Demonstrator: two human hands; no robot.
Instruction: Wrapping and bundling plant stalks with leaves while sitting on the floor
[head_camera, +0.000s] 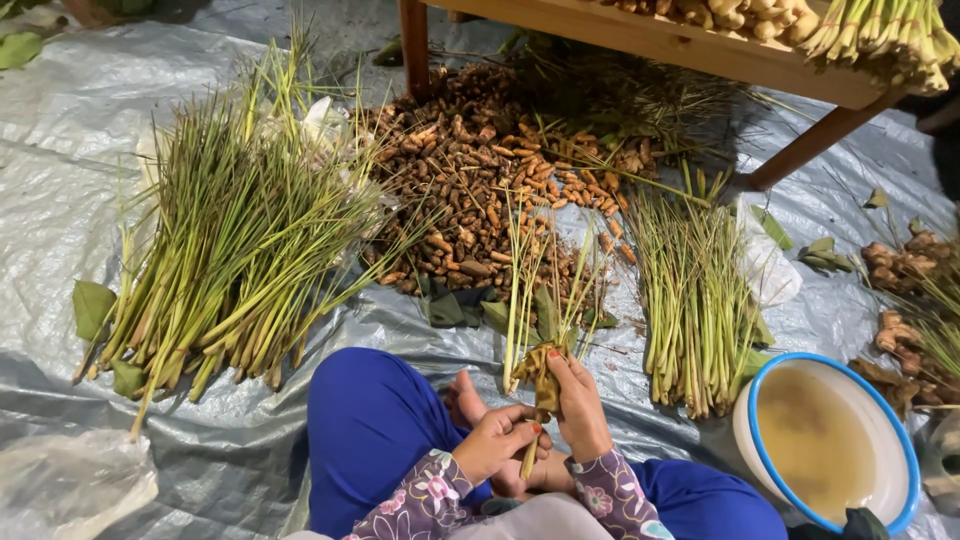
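While the person sits on the grey plastic sheet (120, 110) in blue trousers (370, 420), both hands meet over the lap around 1 small bundle of lemongrass stalks (527, 290). The right hand (578, 395) is closed around the lower part of the bundle, where a yellowed leaf wrap (540, 368) covers the stalk bases, and holds it nearly upright with the green tips fanning away from the body. The left hand (497, 440) is curled shut just below, its fingers pinching the bottom end of the bundle.

A large heap of lemongrass (225, 240) lies to the left on the sheet, and a smaller heap (690, 300) lies to the right. Between them, beyond the held bundle, sits a pile of brown and orange turmeric roots (480, 190). A white bowl with a blue rim (830, 450), holding cloudy water, stands near the right knee. A wooden table (690, 45) stands at the far edge.
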